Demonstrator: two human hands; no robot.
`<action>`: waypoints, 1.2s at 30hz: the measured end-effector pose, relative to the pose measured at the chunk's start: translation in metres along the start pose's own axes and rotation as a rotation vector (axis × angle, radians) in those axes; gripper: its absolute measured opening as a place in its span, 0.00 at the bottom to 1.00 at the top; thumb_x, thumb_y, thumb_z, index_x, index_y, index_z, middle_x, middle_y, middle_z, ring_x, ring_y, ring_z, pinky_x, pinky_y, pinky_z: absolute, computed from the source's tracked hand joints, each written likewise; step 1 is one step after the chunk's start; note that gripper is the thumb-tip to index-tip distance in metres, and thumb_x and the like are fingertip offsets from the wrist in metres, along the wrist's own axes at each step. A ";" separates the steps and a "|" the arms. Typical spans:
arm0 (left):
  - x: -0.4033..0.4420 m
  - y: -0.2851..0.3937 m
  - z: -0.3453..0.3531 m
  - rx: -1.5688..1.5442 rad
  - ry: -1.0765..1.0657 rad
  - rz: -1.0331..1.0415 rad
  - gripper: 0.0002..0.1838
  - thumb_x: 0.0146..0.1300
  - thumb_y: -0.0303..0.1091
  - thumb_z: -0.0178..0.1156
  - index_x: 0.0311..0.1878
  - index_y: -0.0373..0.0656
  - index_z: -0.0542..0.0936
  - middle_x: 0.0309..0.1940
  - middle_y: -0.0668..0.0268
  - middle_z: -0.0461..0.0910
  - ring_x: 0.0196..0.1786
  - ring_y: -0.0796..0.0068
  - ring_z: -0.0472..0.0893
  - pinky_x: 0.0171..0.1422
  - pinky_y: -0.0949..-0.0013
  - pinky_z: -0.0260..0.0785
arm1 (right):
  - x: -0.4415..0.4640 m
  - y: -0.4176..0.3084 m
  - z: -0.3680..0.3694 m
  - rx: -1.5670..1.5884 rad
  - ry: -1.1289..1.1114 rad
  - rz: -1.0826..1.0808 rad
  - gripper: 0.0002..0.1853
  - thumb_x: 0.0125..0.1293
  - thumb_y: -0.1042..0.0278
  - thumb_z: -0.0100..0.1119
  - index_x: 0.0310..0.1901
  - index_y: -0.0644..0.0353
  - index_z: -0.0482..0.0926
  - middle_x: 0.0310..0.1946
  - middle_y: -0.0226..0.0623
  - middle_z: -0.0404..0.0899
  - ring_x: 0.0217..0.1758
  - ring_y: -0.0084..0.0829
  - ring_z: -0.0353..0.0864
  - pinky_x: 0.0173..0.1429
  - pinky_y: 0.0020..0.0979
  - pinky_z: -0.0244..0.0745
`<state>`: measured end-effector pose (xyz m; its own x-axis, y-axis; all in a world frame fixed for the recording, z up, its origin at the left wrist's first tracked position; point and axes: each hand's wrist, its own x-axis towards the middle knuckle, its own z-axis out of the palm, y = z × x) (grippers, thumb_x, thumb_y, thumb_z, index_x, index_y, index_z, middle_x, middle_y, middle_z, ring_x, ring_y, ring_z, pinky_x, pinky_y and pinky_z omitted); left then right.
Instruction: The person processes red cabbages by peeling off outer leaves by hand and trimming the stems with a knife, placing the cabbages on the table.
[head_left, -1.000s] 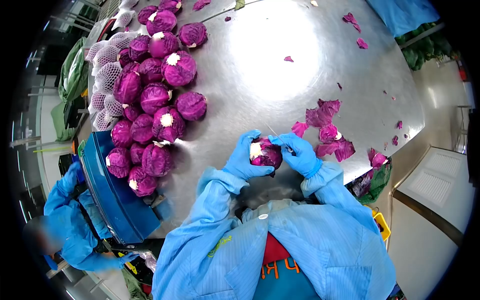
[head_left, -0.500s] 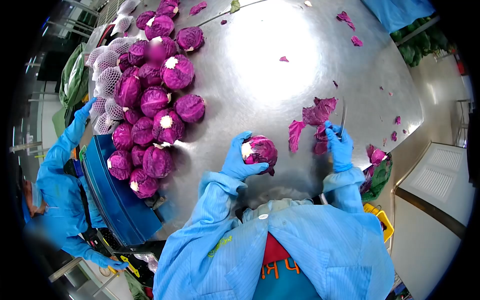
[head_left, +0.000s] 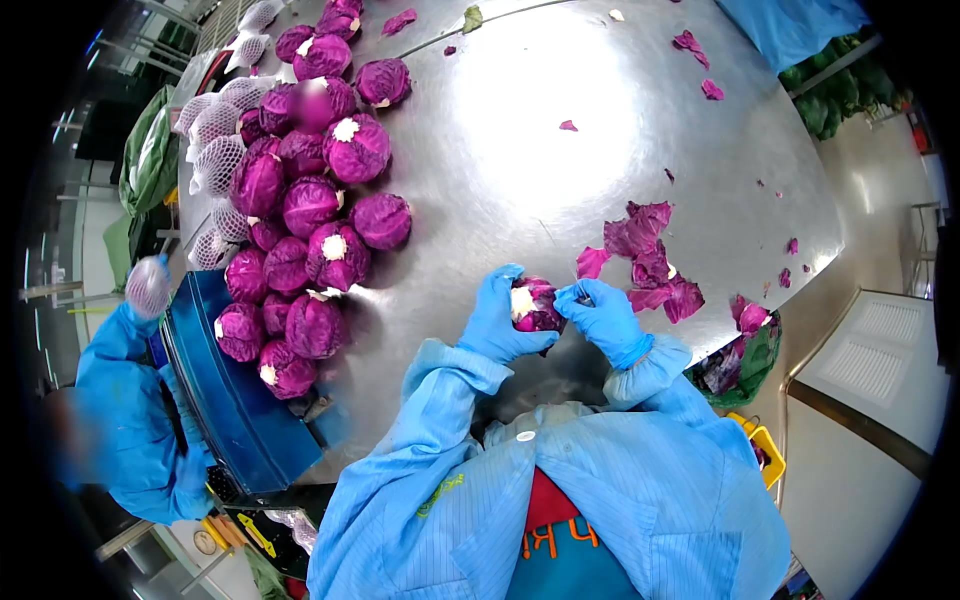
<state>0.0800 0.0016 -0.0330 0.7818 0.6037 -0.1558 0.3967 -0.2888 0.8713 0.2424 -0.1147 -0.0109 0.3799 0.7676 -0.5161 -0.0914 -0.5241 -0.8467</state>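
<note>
My gloved left hand (head_left: pixel 500 318) is wrapped round a red cabbage (head_left: pixel 534 305) just above the table's near edge, its pale cut stem facing up and left. From the other side, my gloved right hand (head_left: pixel 606 318) is closed, its fingertips touching the cabbage's right side. A knife was in that hand a moment ago; now it is mostly hidden by the fingers. Torn purple outer leaves (head_left: pixel 650 262) lie in a pile beyond my right hand.
Many red cabbages (head_left: pixel 316 325) are heaped on the left of the steel table (head_left: pixel 480 220), beside white foam nets (head_left: pixel 218 165). A blue bin (head_left: pixel 235 390) stands by them. At left, a co-worker (head_left: pixel 130 400) holds up a netted item. A leaf-filled green bag (head_left: pixel 752 360) hangs right.
My right hand has moved left from the leaf pile to the cabbage. More leaves lie in the pile. The cabbage has shifted slightly right. The co-worker's raised hand now holds a netted item.
</note>
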 end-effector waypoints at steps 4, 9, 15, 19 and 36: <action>0.003 0.004 0.000 -0.078 0.031 -0.033 0.54 0.27 0.48 0.79 0.59 0.33 0.66 0.52 0.52 0.68 0.55 0.55 0.72 0.64 0.62 0.65 | 0.006 0.003 -0.003 0.060 0.011 -0.144 0.11 0.59 0.68 0.67 0.38 0.63 0.76 0.39 0.35 0.83 0.40 0.24 0.80 0.44 0.27 0.76; 0.004 0.004 -0.003 -0.027 -0.039 -0.044 0.55 0.30 0.44 0.81 0.62 0.35 0.62 0.55 0.54 0.65 0.58 0.61 0.70 0.66 0.65 0.64 | -0.009 -0.039 -0.015 0.429 -0.113 0.038 0.07 0.59 0.72 0.66 0.38 0.60 0.78 0.37 0.33 0.82 0.34 0.18 0.77 0.30 0.21 0.70; 0.004 0.008 0.000 -0.063 0.010 -0.083 0.52 0.31 0.42 0.80 0.61 0.35 0.63 0.53 0.55 0.66 0.55 0.62 0.71 0.63 0.67 0.66 | 0.007 -0.040 -0.015 0.506 0.006 0.104 0.07 0.61 0.69 0.64 0.40 0.61 0.81 0.28 0.30 0.80 0.22 0.14 0.70 0.25 0.20 0.65; 0.023 0.025 0.002 -0.589 0.059 -0.498 0.49 0.34 0.43 0.80 0.60 0.35 0.65 0.53 0.55 0.68 0.54 0.64 0.72 0.61 0.67 0.68 | -0.016 -0.060 0.028 0.476 -0.455 0.170 0.10 0.60 0.68 0.66 0.42 0.61 0.82 0.29 0.29 0.80 0.24 0.15 0.73 0.28 0.20 0.68; -0.057 -0.050 -0.051 -0.747 0.118 -0.347 0.49 0.41 0.37 0.80 0.66 0.37 0.63 0.62 0.57 0.68 0.63 0.64 0.70 0.70 0.62 0.61 | -0.001 0.038 -0.017 -0.047 0.115 -0.249 0.20 0.65 0.66 0.61 0.59 0.53 0.77 0.40 0.30 0.83 0.37 0.18 0.77 0.44 0.24 0.74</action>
<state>-0.0086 0.0194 -0.0443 0.6023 0.6533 -0.4587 0.1496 0.4720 0.8688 0.2545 -0.1415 -0.0407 0.4872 0.8296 -0.2728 0.0599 -0.3434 -0.9373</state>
